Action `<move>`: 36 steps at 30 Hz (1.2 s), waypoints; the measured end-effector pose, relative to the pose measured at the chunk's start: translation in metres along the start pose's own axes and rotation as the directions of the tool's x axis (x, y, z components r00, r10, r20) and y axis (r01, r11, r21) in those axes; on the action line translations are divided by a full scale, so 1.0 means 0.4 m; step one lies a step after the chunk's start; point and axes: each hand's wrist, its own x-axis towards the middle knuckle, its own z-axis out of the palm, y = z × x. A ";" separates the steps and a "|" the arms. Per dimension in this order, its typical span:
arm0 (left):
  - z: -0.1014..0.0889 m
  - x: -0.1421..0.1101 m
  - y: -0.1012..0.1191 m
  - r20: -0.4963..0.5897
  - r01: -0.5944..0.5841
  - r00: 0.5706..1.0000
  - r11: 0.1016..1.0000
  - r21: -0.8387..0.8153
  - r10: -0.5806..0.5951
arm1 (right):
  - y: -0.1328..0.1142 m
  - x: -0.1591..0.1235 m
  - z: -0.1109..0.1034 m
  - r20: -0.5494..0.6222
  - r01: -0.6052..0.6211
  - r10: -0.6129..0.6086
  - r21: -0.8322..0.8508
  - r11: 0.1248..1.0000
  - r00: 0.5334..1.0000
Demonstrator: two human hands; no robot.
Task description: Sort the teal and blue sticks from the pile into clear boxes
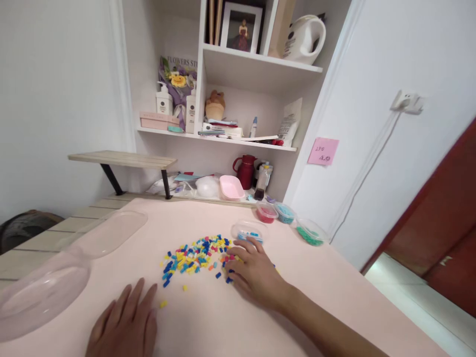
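A heap of small yellow, blue, red and orange bricks [195, 256] lies in the middle of the pink table [208, 322]. My right hand [255, 272] rests palm down on the heap's right edge, its fingers curled over a few bricks. Just beyond it sits a clear small container [248, 231] holding blue pieces. My left hand [124, 325] lies flat on the table at the near edge, fingers stretched out and holding nothing, a short way below the heap. A single yellow brick [162, 304] lies beside its fingertips.
Two clear oval trays [111, 233] [40, 292] lie at the left. Small tubs of red [266, 212], blue [284, 213] and green [310, 233] pieces stand at the back right. A cluttered shelf unit [238, 99] and a wooden ledge [122, 159] stand behind the table.
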 end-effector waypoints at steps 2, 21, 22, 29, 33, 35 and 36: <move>-0.008 0.002 0.003 0.020 0.011 1.000 1.000 -0.011 -0.011 | -0.041 0.060 0.008 -0.005 -0.005 0.005 0.044 0.999 1.000; 0.037 -0.012 0.000 -0.217 -0.057 0.975 0.998 -0.030 0.049 | 0.052 0.153 0.106 0.018 -0.222 0.247 0.510 0.831 0.969; 0.038 -0.013 0.000 -0.227 -0.064 0.972 0.997 -0.031 0.056 | 0.054 0.151 0.103 0.016 -0.235 0.266 0.519 0.822 0.964; 0.035 -0.016 -0.006 -0.264 -0.092 0.960 0.996 0.020 0.094 | 0.039 0.137 0.072 0.134 -0.261 0.224 0.535 0.804 0.965; 0.036 -0.017 -0.005 -0.308 -0.117 0.943 0.992 0.044 0.125 | 0.049 0.124 0.059 0.184 -0.271 0.203 0.528 0.804 0.962; 0.038 -0.017 -0.006 -0.315 -0.117 0.941 0.992 0.046 0.126 | 0.057 0.121 0.059 0.193 -0.249 0.174 0.497 0.831 0.966; 0.039 -0.017 -0.007 -0.314 -0.119 0.941 0.992 0.045 0.127 | 0.060 0.121 0.060 0.204 -0.238 0.156 0.484 0.842 0.967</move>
